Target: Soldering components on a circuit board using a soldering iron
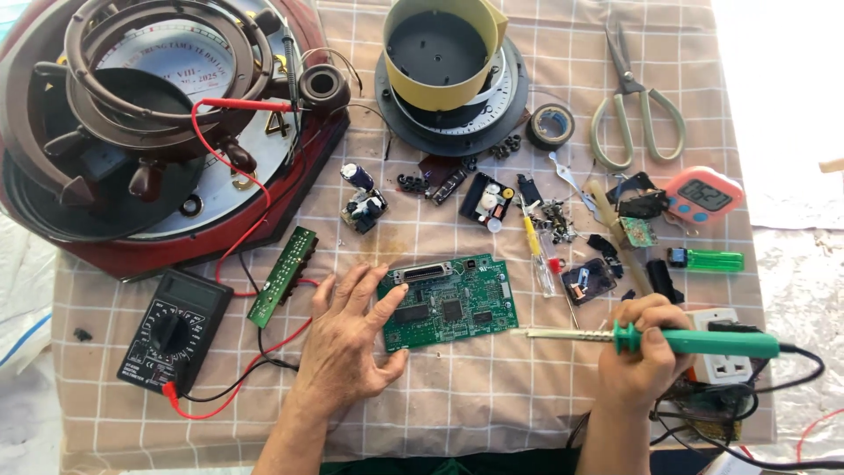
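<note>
A green circuit board [457, 303] lies flat on the checked cloth in the middle. My left hand [347, 339] rests on the cloth with its fingers spread, the index finger and thumb touching the board's left edge. My right hand [646, 352] grips the green handle of a soldering iron [677, 339]. The iron lies level, and its metal tip points left and ends just off the board's lower right corner.
A black multimeter [174, 332] with red and black leads sits at the left, beside a narrow green board [283, 275]. Large clock parts [149, 114] fill the top left. Scissors [635, 105], tape roll [551, 125], small timer [702, 195], lighter [708, 259], screwdriver [534, 246] and white power strip [721, 356] lie right.
</note>
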